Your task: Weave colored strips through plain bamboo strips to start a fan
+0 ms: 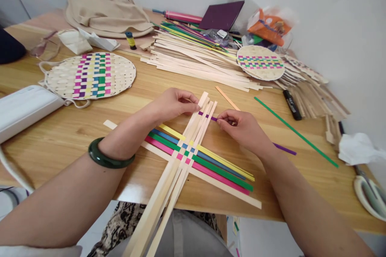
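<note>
My right hand (pixel 237 126) pinches a purple strip (pixel 212 118), which passes through the far ends of several pale flat strips (pixel 203 104). A purple end (pixel 285 149) shows past my right forearm, in line with it. My left hand (pixel 179 102), thumb and fingers closed, grips the left edge of the pale strips near the purple strip's left end. Closer to me, yellow (pixel 226 162), blue (pixel 218 162), green (pixel 223 173) and pink (pixel 217 176) strips and a pale crosswise strip (pixel 229 188) are woven through the pale strips in a small checked patch.
A loose green strip (pixel 295 131) and an orange strip (pixel 226 97) lie to the right. Round woven pieces (pixel 120 68) stand left and back right (pixel 261 70). Pale strips (pixel 193 58) are piled behind. A black marker (pixel 292 105) and scissors (pixel 370 194) lie right.
</note>
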`<state>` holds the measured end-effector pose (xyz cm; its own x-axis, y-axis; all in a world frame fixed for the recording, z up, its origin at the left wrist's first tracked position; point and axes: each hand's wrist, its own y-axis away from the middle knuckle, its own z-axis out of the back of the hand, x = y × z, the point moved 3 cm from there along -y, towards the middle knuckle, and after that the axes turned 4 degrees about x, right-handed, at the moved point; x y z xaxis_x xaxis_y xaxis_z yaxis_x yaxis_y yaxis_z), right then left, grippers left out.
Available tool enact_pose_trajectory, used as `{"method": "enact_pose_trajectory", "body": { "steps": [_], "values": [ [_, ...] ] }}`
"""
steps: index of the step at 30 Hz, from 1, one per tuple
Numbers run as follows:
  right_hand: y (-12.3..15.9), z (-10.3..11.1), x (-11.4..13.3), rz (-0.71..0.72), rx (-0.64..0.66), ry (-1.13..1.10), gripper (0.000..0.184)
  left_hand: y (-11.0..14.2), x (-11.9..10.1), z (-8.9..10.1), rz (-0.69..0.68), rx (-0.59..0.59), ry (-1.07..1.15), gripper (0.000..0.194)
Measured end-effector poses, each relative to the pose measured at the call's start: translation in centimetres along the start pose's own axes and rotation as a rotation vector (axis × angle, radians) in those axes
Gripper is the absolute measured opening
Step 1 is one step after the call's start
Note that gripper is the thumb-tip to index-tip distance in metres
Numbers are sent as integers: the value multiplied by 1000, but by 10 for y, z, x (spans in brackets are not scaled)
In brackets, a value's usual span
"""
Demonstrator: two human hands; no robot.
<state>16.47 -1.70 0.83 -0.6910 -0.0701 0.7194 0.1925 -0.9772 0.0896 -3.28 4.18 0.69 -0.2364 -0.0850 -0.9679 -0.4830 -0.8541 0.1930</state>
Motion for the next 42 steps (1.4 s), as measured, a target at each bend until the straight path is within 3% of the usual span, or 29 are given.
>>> {"method": "enact_pose_trajectory", "body": {
  "steps": [8,17,22,26,35,39,42],
  "values": [
    [1,2,1,-12,-2,45,14,2,4,-2,98,49,190,24],
    [7,-9,14,47,45,-53,15,1,7,-9,99,115,195,25],
    [6,10,7,-52,44,-40,19,0,4,-1,50,-27,176,20],
    [6,28,-2,-59,167,63,21,-1,3,5,-5,-156,126,20],
    [1,-1,3,57,183,-103,20,-5,5,2,-244,-240,-250,13],
    [0,7,-3,54,107,95,22,-4,2,4,-292,-378,-538,9],
    [0,13,-6,36,83,250,18,10,-13,1,-266,-451,-652,22]
  ]
}}
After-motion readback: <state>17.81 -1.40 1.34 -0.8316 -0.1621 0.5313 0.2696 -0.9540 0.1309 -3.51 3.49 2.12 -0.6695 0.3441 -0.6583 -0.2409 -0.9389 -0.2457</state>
